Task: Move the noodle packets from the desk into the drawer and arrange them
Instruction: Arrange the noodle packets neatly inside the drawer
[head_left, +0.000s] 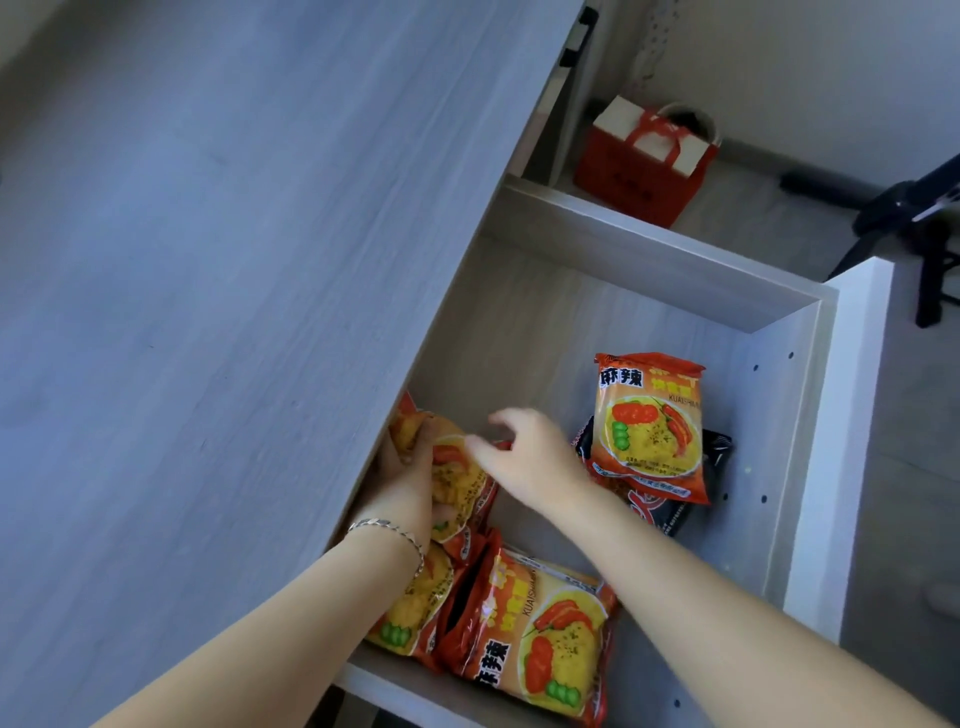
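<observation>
As left hand (410, 467) grips: packet (460, 483) upright

A red gift bag (641, 161) sits on grey floor (753, 218) beside a black tripod (919, 228).

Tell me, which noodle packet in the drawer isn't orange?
The black packet on the drawer's right side, lying mostly hidden under an orange packet. Every other packet visible is orange with a yellow noodle picture.

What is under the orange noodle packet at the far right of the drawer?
A black packet lies under the orange noodle packet, its edges showing on both sides and at the near end. Most of it is covered, so its label cannot be read.
</observation>
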